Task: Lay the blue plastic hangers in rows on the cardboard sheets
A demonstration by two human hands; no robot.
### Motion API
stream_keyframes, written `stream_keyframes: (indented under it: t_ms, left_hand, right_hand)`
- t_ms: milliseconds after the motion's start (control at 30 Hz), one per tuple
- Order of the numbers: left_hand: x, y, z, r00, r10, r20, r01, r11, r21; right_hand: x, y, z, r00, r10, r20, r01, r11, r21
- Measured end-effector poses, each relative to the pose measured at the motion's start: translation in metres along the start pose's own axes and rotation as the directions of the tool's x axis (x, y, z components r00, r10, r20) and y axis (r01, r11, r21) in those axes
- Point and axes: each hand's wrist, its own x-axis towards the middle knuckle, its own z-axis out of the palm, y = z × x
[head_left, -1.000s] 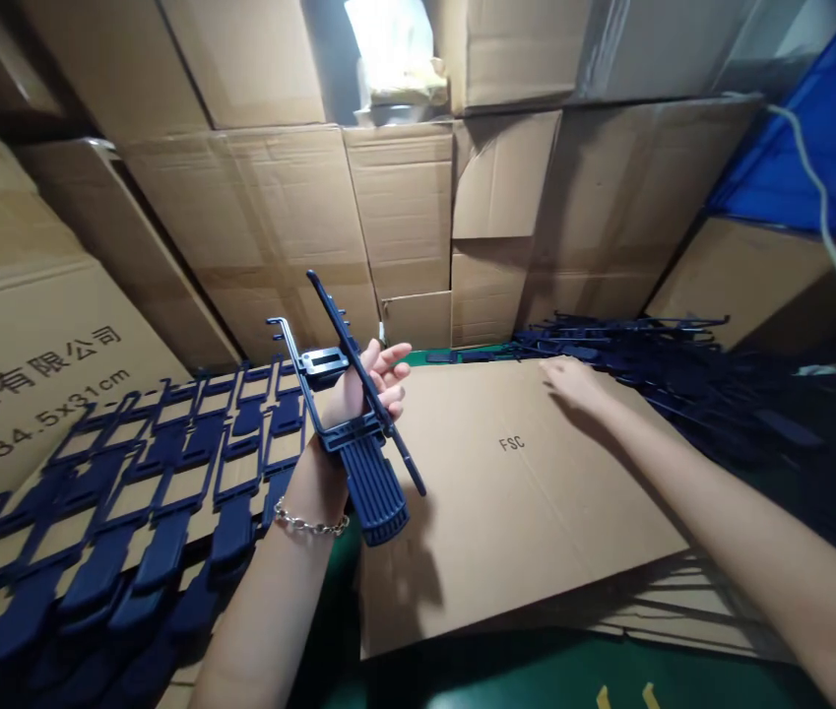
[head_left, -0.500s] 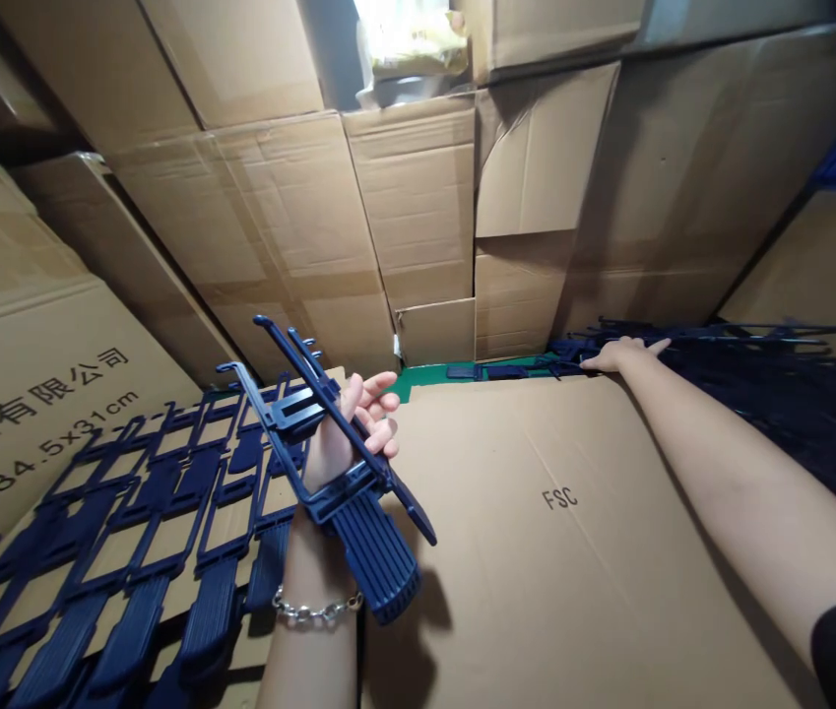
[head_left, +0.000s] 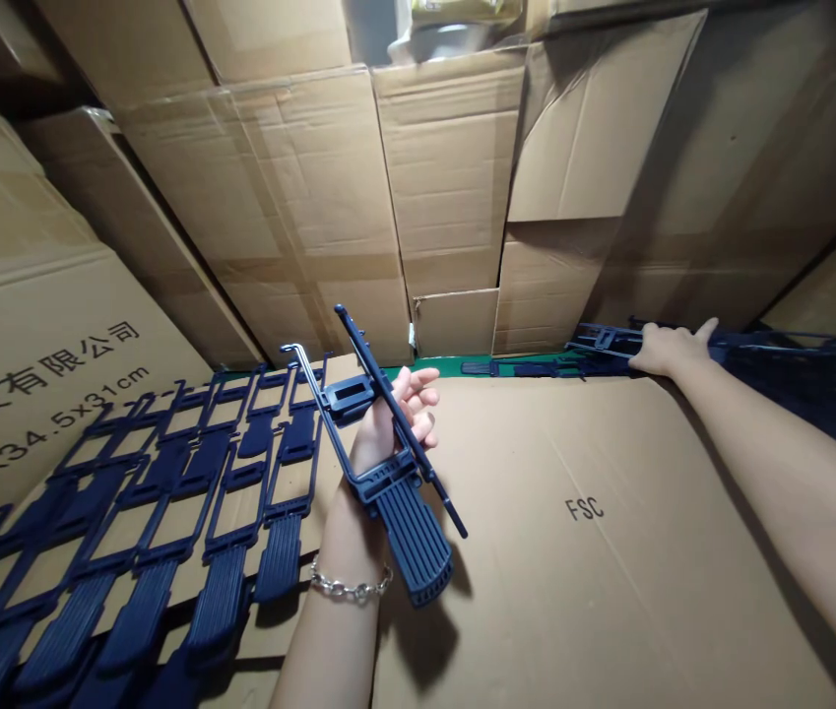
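Dark blue plastic frames (head_left: 416, 537), at least two together, hang around my left hand (head_left: 395, 418) near the centre, their ribbed end down over the wrist. My left fingers are loosely curled beside the long bar. At the back right, my right hand (head_left: 673, 347) is on a dark blue frame (head_left: 605, 340) at the edge of the pile (head_left: 808, 379), palm down and one finger sticking out; its fingertips are partly hidden. Rows of similar frames (head_left: 218, 591) lie overlapping on cardboard at the left.
A flat cardboard sheet marked FSC (head_left: 580, 591) lies in front of me. Stacked cartons (head_left: 321, 197) form a wall behind it, and a printed carton (head_left: 55, 335) stands at the left. A strip of green surface (head_left: 451, 365) shows at the back, with more blue parts (head_left: 528, 368) on it.
The view has shifted, so most things sit differently in the picture. Beside my right hand, a blue frame now shows more clearly. My left hand still carries its frames.
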Motion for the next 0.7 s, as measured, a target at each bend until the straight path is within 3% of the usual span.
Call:
stream_keyframes:
  t_ms: [133, 267, 367, 467, 533, 567, 667, 700]
  left_hand:
    - [-0.001, 0.007, 0.001, 0.999, -0.023, -0.036, 0.023, 1.000, 0.001]
    - [-0.004, 0.011, 0.002, 0.997, -0.053, -0.053, 0.051, 0.998, -0.033]
    - [-0.003, 0.008, -0.001, 0.996, -0.079, -0.041, 0.076, 0.995, -0.069]
    - [0.002, 0.001, -0.004, 0.991, -0.114, 0.065, 0.119, 0.989, -0.089]
    - [0.001, -0.007, -0.004, 0.975, -0.157, 0.156, 0.171, 0.982, -0.085]
    - [-0.001, -0.012, -0.003, 0.966, -0.177, 0.189, 0.194, 0.978, -0.077]
    - [-0.017, -0.027, -0.002, 0.963, -0.175, 0.207, 0.191, 0.980, -0.061]
    - [-0.024, -0.031, -0.003, 0.971, -0.141, 0.191, 0.157, 0.985, -0.071]
  right_hand:
    - [-0.017, 0.011, -0.037, 0.990, -0.055, -0.130, 0.048, 0.997, -0.053]
    - [-0.043, 0.010, -0.088, 0.933, -0.125, -0.338, 0.116, 0.992, -0.049]
    - [-0.078, -0.008, -0.124, 0.904, -0.138, -0.406, 0.213, 0.966, 0.147]
    - [-0.126, -0.037, -0.149, 0.902, -0.247, -0.355, 0.394, 0.809, 0.436]
    - [-0.161, -0.062, -0.158, 0.814, -0.410, -0.412, 0.576, 0.668, 0.471]
    - [-0.177, -0.074, -0.161, 0.740, -0.511, -0.437, 0.671, 0.594, 0.443]
    - [-0.218, -0.113, -0.162, 0.440, -0.724, -0.532, 0.898, 0.343, 0.276]
    - [-0.227, -0.124, -0.161, 0.362, -0.757, -0.544, 0.932, 0.282, 0.228]
